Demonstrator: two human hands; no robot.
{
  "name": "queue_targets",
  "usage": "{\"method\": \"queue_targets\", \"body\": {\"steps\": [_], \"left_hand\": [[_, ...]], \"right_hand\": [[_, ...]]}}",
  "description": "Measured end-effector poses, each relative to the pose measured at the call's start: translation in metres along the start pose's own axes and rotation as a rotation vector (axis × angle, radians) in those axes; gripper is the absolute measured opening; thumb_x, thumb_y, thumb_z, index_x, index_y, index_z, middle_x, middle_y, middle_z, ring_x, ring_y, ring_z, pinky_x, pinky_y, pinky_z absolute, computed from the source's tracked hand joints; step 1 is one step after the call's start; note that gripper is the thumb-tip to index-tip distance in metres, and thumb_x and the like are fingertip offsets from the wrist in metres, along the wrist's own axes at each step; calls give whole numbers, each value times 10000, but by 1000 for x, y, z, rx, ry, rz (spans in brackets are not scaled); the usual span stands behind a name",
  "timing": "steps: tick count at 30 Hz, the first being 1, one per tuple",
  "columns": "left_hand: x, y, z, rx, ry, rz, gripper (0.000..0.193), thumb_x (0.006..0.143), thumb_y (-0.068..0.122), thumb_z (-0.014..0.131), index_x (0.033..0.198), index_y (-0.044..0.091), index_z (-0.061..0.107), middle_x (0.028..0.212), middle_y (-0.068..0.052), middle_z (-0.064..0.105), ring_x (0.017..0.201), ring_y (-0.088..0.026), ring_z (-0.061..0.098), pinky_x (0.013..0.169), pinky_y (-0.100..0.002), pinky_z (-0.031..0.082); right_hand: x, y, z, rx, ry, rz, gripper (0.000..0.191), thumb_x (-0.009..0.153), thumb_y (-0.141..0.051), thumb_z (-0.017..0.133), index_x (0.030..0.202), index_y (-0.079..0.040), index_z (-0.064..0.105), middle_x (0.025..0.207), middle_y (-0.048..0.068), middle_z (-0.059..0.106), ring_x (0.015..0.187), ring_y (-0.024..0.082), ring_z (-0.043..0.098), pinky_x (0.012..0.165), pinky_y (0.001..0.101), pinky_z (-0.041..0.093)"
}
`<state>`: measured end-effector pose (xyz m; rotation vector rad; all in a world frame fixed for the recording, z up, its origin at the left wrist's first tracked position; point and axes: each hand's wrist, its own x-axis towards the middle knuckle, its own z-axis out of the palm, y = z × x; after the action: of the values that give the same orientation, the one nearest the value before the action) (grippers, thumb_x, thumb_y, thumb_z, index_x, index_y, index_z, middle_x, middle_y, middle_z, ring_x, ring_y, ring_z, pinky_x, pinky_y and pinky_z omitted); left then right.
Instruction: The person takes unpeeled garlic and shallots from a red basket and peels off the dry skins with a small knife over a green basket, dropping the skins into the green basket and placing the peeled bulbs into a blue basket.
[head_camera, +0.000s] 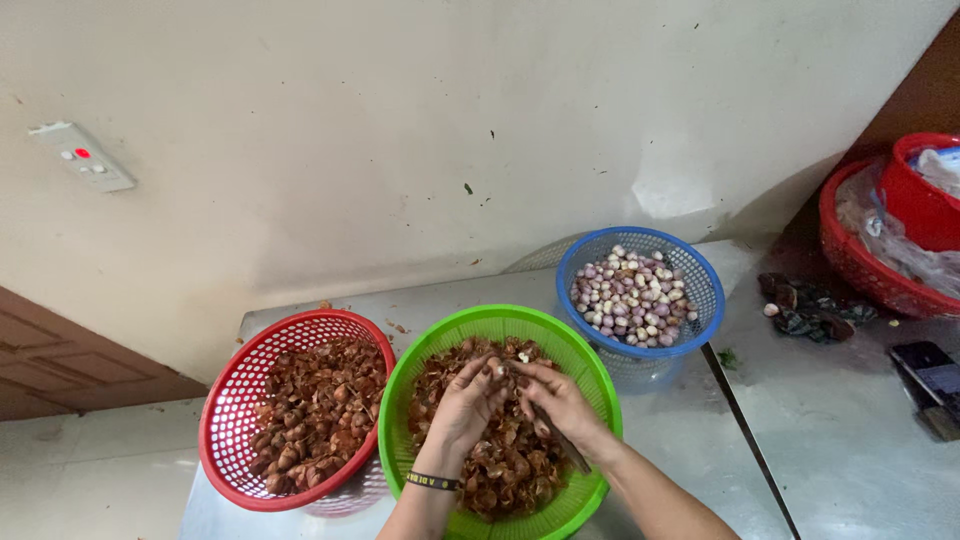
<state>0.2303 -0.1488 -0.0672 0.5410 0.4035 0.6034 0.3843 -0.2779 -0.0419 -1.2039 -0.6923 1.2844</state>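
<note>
Both hands work over a green basket (590, 365) full of brown papery peels. My left hand (468, 400), with a dark wristband, pinches a small shallot (500, 371) at its fingertips. My right hand (560, 402) meets it from the right and grips a knife (562, 443) whose dark handle points down toward me. To the left stands a red basket (222, 400) of unpeeled brown shallots. A blue basket (700, 270) at the upper right holds peeled purple-white shallots.
The baskets stand on a steel table (700, 440) against a pale wall. A red tub with plastic inside (880, 240) sits at the far right, dark shells (810, 308) beside it, and a dark phone-like slab (930, 375). A white switch box (82, 156) is on the wall.
</note>
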Motion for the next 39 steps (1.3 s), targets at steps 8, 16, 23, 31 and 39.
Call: {"method": "queue_targets", "body": {"steps": [8,16,23,31,39], "left_hand": [[0,-4,1,26,-75,-52,356,1039,314,600,1194,-4,562,1051,-100,709,987,-241,680,882,-405,595],[2,7,4,-10,69,78,398,959,183,652,1347,102,615,1133,-17,698,1032,-163,644,907,-363,546],[1,-3,3,65,27,134,296,974,140,668,1261,69,650,1164,-21,703,1033,-159,660,875,-330,557],[2,-11,9,173,86,254,211,1007,103,626,1202,28,654,1061,-29,709,889,-121,674,767,-269,564],[-2,-19,21,274,162,347,157,1020,119,629,1154,39,653,1000,-26,691,865,-108,639,716,-251,529]], "right_hand": [[-3,-5,19,179,12,90,533,1045,-273,500,1550,-111,445,716,35,677,476,84,552,409,233,465],[-7,-21,14,-78,44,-10,593,1041,-252,417,1621,-254,294,688,-2,612,477,74,504,408,214,474],[-8,-6,29,-323,36,-124,749,965,-44,603,1624,-262,322,780,-54,605,617,41,514,528,199,455],[-9,-10,29,-344,25,-254,734,960,-42,657,1610,-191,352,910,-37,681,761,19,555,682,179,488],[3,-4,31,-333,215,-37,651,924,-47,667,1527,-196,474,989,11,783,629,77,579,508,227,461]]}}
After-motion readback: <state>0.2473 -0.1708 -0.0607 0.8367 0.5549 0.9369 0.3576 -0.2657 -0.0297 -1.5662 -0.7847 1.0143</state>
